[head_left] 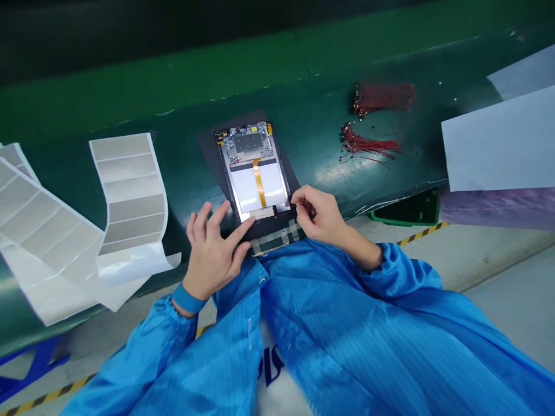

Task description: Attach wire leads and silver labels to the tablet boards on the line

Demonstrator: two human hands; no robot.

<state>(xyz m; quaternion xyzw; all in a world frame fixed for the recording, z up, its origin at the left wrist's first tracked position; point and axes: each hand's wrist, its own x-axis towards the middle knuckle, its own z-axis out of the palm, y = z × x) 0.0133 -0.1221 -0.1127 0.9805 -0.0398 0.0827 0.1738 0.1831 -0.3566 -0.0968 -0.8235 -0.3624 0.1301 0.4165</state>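
Observation:
An opened tablet (254, 167) lies on a dark mat (217, 153) on the green bench, its circuit board (248, 143) at the far end. Below the board are two silvery-white battery cells (245, 188) with an orange ribbon cable (259, 184) running between them. My left hand (217, 245) has its fingers spread, the index fingertip at the tablet's near left corner. At the near right corner my right hand (318, 212) is closed, thumb and fingers curled together. Whatever they pinch, if anything, is too small to make out.
Two bundles of red wires (384, 97) lie at the back right. Sheets of grey labels (132, 196) spread over the left side, one curling at the bench edge. White sheets (498, 141) are at the right, above a green bin (407, 211) beneath the bench edge.

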